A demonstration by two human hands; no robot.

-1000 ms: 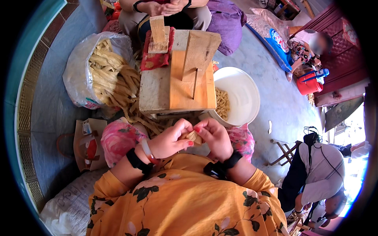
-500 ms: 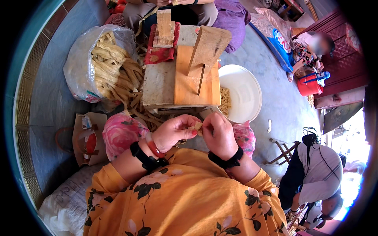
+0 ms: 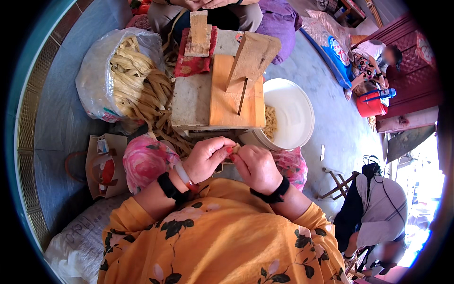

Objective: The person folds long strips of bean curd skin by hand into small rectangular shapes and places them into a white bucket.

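Note:
In front of my lap, both hands meet at a small folded piece of tan strip (image 3: pixel 236 148). My left hand (image 3: pixel 206 155) pinches one side of it between thumb and forefinger. My right hand (image 3: pixel 260 165) closes on the other side with its fingers curled, so most of the piece is hidden. Just beyond my hands is a low table with a light wooden block (image 3: pixel 217 104) on it. An upright board (image 3: pixel 250 61) and a thin dark rod (image 3: pixel 242 97) stand on that block. Beside it, a white bucket (image 3: pixel 295 113) holds many small tan pieces (image 3: pixel 270 122).
At the left, long tan strips (image 3: pixel 137 75) spill from a clear plastic bag (image 3: pixel 94 78). A beige handbag (image 3: pixel 106 165) stands below it. Another person's hands (image 3: pixel 201 4) show across the table. People sit at the right, near a red bucket (image 3: pixel 370 105) and a folding stool (image 3: pixel 339 183).
My fingers have shifted around the small piece and now cover more of it. My right hand has turned and moved slightly lower. The person across has brought both hands together.

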